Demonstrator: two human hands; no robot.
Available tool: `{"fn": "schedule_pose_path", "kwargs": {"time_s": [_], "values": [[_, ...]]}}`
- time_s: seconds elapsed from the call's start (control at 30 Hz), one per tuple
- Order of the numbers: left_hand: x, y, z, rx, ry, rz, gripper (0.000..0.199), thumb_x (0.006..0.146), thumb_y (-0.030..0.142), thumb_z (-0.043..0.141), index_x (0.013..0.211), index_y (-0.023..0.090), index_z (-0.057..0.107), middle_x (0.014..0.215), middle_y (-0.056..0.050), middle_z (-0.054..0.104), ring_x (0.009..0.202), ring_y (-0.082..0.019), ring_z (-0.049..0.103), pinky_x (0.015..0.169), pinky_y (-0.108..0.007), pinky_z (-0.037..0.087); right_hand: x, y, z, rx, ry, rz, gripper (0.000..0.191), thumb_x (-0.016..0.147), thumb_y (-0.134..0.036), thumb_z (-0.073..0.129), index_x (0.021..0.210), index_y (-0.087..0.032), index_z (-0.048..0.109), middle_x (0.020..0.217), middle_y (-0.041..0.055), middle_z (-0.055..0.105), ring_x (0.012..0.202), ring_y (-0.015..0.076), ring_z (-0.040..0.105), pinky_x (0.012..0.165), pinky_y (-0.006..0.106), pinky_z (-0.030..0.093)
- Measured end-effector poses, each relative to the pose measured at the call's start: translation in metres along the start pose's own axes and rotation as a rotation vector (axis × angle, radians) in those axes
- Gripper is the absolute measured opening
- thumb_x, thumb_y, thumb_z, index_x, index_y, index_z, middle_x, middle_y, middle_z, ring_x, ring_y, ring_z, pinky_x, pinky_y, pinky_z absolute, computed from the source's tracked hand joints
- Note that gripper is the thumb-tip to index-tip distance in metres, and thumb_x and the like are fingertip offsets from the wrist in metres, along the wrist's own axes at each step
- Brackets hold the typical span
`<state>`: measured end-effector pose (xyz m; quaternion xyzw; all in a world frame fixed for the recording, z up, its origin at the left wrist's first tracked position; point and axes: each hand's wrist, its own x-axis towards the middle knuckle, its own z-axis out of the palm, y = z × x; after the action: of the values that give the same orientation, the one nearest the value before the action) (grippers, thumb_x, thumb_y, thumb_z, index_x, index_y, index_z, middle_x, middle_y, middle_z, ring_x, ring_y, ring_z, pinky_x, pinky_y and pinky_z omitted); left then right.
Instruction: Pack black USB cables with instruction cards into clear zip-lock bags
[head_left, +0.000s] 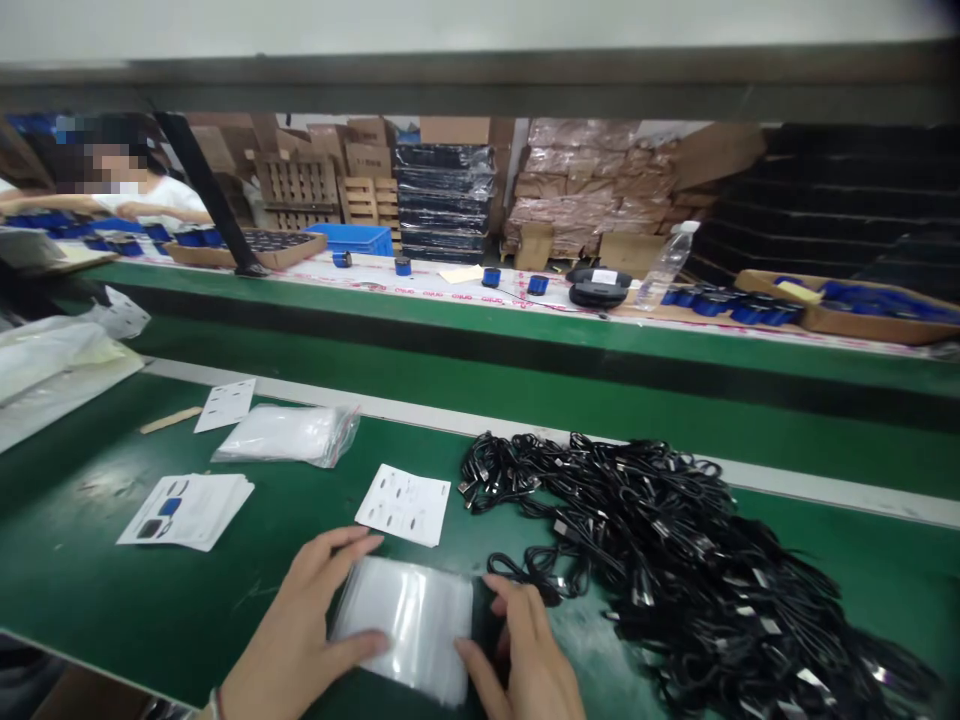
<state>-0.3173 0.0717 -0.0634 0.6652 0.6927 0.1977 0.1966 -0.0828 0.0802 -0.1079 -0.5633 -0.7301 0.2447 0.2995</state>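
Observation:
A stack of clear plastic bags (409, 625) is between my two hands, low over the green table. My left hand (311, 625) grips its left side, thumb on top and fingers along the far left corner. At the stack's right edge is my right hand (525, 650), its thumb pressed on the edge and its index finger curled at the far right corner. Just beyond the stack lies a printed white card (405, 505). Close to my right fingers is a loose black cable (536, 570), beside a big heap of bundled black cables (660, 540).
Printed leaflets (187, 510) are piled at left, near a filled plastic bag (289, 435), another card (225, 403) and a flat wooden strip (171, 420). Blue cylinders (537, 285) and a bottle (667, 265) stand on the raised shelf. Another person (157, 195) works at far left.

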Motion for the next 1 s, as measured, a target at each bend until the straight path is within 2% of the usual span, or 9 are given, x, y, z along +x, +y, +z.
{"fn": "schedule_pose_path", "kwargs": {"time_s": [0.1, 0.17, 0.27, 0.4, 0.53, 0.63, 0.77, 0.9, 1.0], "values": [[-0.004, -0.004, 0.014, 0.087, -0.055, 0.239, 0.066, 0.058, 0.039, 0.080, 0.119, 0.030, 0.056, 0.133, -0.008, 0.050, 0.121, -0.034, 0.046, 0.099, -0.053, 0.041, 0.002, -0.006, 0.002, -0.032, -0.014, 0.005, 0.045, 0.070, -0.016, 0.064, 0.114, -0.022, 0.055, 0.100, 0.0080, 0.059, 0.080, 0.0240, 0.064, 0.064, 0.031, 0.056], [-0.003, -0.006, 0.023, 0.127, -0.091, 0.350, 0.060, 0.062, 0.041, 0.078, 0.118, 0.031, 0.057, 0.129, -0.009, 0.054, 0.119, -0.035, 0.049, 0.098, -0.056, 0.041, 0.004, -0.011, 0.005, -0.063, -0.048, 0.025, 0.045, 0.066, -0.012, 0.068, 0.108, -0.023, 0.057, 0.098, 0.0063, 0.060, 0.085, 0.0252, 0.064, 0.069, 0.032, 0.055], [0.000, -0.010, 0.031, 0.151, -0.058, 0.422, 0.050, 0.067, 0.035, 0.076, 0.113, 0.030, 0.059, 0.122, -0.008, 0.059, 0.114, -0.033, 0.054, 0.099, -0.059, 0.039, 0.007, -0.016, 0.009, -0.098, -0.070, 0.049, 0.042, 0.064, -0.010, 0.070, 0.103, -0.023, 0.060, 0.096, 0.0048, 0.060, 0.087, 0.0249, 0.063, 0.071, 0.031, 0.054], [0.003, -0.014, 0.031, 0.140, 0.016, 0.479, 0.046, 0.067, 0.035, 0.075, 0.109, 0.025, 0.060, 0.113, -0.011, 0.064, 0.105, -0.033, 0.060, 0.091, -0.059, 0.047, 0.007, -0.019, 0.015, -0.184, -0.044, 0.019, 0.041, 0.067, -0.013, 0.070, 0.106, -0.023, 0.060, 0.099, 0.0060, 0.062, 0.087, 0.0252, 0.064, 0.070, 0.030, 0.055], [0.002, -0.012, 0.026, 0.135, 0.059, 0.534, 0.038, 0.072, 0.032, 0.070, 0.107, 0.021, 0.059, 0.108, -0.013, 0.067, 0.099, -0.033, 0.064, 0.084, -0.060, 0.051, 0.002, -0.017, 0.021, -0.434, 0.022, -0.189, 0.037, 0.078, -0.028, 0.066, 0.114, -0.019, 0.059, 0.107, 0.0120, 0.065, 0.086, 0.0288, 0.065, 0.066, 0.034, 0.054], [-0.001, -0.010, 0.026, 0.114, 0.080, 0.521, 0.044, 0.071, 0.026, 0.071, 0.112, 0.019, 0.057, 0.109, -0.013, 0.067, 0.102, -0.033, 0.062, 0.085, -0.060, 0.051, -0.001, -0.019, 0.023, -0.562, 0.074, -0.271, 0.035, 0.085, -0.032, 0.058, 0.118, -0.018, 0.059, 0.111, 0.0142, 0.065, 0.091, 0.0313, 0.065, 0.067, 0.037, 0.052], [-0.004, -0.009, 0.028, 0.084, 0.114, 0.396, 0.054, 0.066, 0.020, 0.073, 0.117, 0.020, 0.054, 0.106, -0.011, 0.066, 0.106, -0.034, 0.060, 0.088, -0.059, 0.050, 0.000, -0.024, 0.020, -0.522, 0.052, -0.296, 0.034, 0.084, -0.031, 0.061, 0.116, -0.019, 0.060, 0.113, 0.0125, 0.065, 0.094, 0.0310, 0.063, 0.070, 0.038, 0.051], [0.001, -0.008, 0.027, 0.026, 0.131, 0.278, 0.045, 0.072, 0.019, 0.069, 0.115, 0.020, 0.056, 0.081, -0.003, 0.069, 0.089, -0.027, 0.067, 0.085, -0.050, 0.053, 0.002, -0.029, 0.021, -0.355, 0.043, -0.189, 0.041, 0.075, -0.024, 0.069, 0.114, -0.022, 0.059, 0.113, 0.0097, 0.063, 0.097, 0.0293, 0.061, 0.078, 0.039, 0.051], [0.007, -0.008, 0.022, 0.007, 0.096, 0.278, 0.018, 0.073, 0.021, 0.069, 0.090, 0.021, 0.064, 0.070, 0.000, 0.070, 0.073, -0.021, 0.068, 0.088, -0.047, 0.052, 0.002, -0.032, 0.025, -0.265, 0.087, -0.087, 0.045, 0.072, -0.020, 0.070, 0.115, -0.022, 0.057, 0.113, 0.0089, 0.062, 0.099, 0.0294, 0.059, 0.083, 0.040, 0.049]]}}
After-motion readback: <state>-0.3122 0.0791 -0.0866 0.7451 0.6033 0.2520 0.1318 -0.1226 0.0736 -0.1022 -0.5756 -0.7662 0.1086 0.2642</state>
